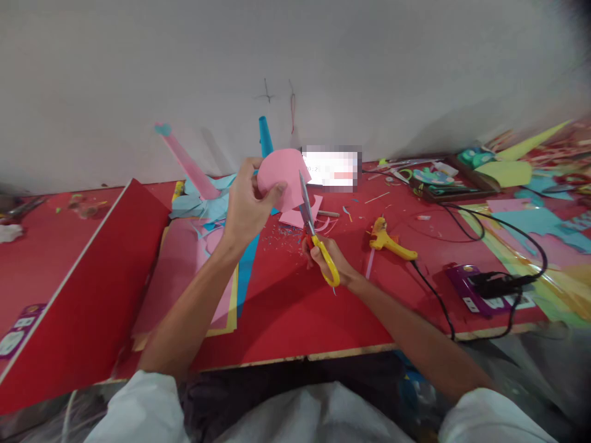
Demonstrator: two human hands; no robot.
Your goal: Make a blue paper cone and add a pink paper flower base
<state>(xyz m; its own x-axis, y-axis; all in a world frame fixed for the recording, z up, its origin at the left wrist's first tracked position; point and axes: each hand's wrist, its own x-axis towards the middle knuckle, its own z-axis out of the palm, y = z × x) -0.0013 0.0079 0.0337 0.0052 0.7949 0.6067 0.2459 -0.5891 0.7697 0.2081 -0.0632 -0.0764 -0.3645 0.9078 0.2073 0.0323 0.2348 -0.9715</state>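
Note:
Pinched between the thumb and fingers of my left hand is a rounded piece of pink paper, raised above the table. My right hand grips scissors with yellow and red handles. Their blades point up and lie along the paper's right edge; whether they are biting into it, I cannot tell. Pink paper offcuts and tiny scraps lie on the red table below my hands. Left of my left forearm rests a stack of pink, yellow and blue sheets.
A yellow glue gun lies to the right, its cord running towards a purple power strip. A red divider board stands at the left. Paper cones stand near the wall, and a tray of craft pieces sits back right.

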